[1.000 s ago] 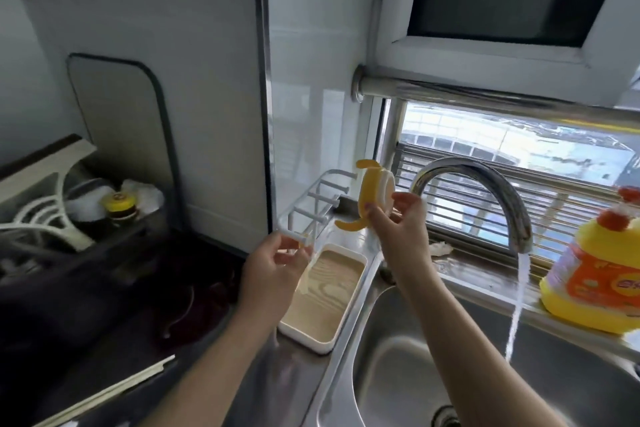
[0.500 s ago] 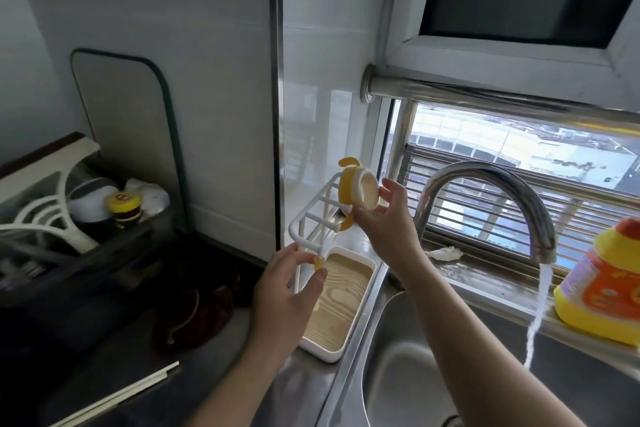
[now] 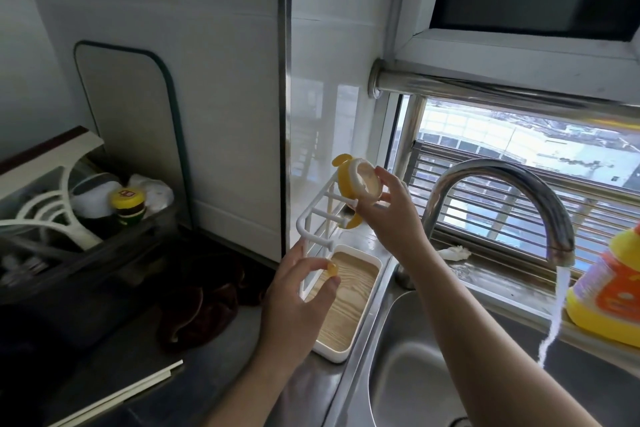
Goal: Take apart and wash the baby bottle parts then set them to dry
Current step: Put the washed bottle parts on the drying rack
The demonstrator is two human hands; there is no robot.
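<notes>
The right hand (image 3: 391, 218) is curled round one yellow handled collar (image 3: 344, 184), fingertips on its white rim, holding it up over the far end of the one white rack (image 3: 313, 218). The left hand (image 3: 294, 295), nearer and lower, pinches one small yellow part (image 3: 332, 269) between thumb and forefinger, just over the rack's wood-grained tray (image 3: 346, 312). The rack stands on the table (image 3: 221, 350), left of the sink (image 3: 415, 385). One tap (image 3: 502, 177) runs water into the sink, and one yellow soap bottle (image 3: 613, 298) stands far right.
</notes>
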